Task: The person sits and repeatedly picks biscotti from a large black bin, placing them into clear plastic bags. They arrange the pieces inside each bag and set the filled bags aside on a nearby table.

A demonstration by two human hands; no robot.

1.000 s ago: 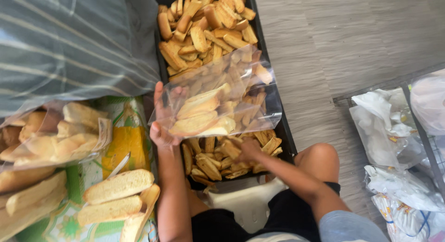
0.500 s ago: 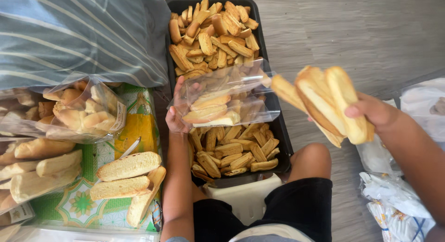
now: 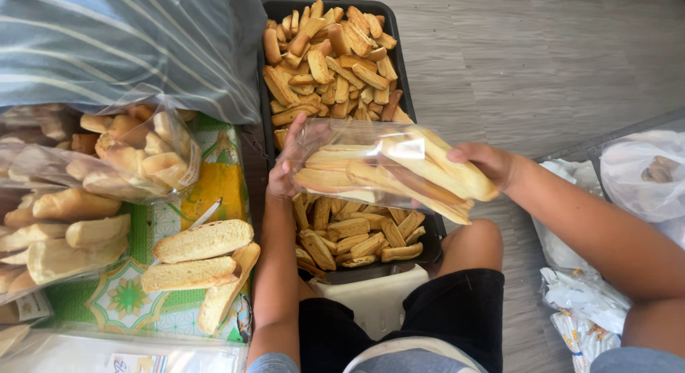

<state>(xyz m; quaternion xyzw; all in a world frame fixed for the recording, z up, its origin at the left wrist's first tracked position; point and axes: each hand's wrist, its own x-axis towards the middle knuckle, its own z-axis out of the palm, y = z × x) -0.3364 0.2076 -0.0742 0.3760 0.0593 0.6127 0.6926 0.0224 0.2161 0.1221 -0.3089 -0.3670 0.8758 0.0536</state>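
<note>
My left hand (image 3: 287,162) grips the left edge of a clear plastic bag (image 3: 335,148) that lies open toward the right over a black crate (image 3: 399,59). Several long toasted bread slices lie inside the bag. My right hand (image 3: 485,162) holds a bunch of bread slices (image 3: 435,177) with their tips pushed into the bag's mouth. The crate below is full of the same golden slices (image 3: 328,59).
On the left, a green and yellow patterned cloth (image 3: 207,187) carries loose bread slices (image 3: 203,241) and filled clear bags (image 3: 107,155). A striped cloth (image 3: 128,44) lies above them. White plastic bags (image 3: 642,173) sit at the right on the grey floor. My knees frame a white stool (image 3: 374,298).
My right hand lifted a bunch of slices out of the crate, swung them out to the right, and has now brought them into the bag's mouth. My left hand kept holding the bag.
</note>
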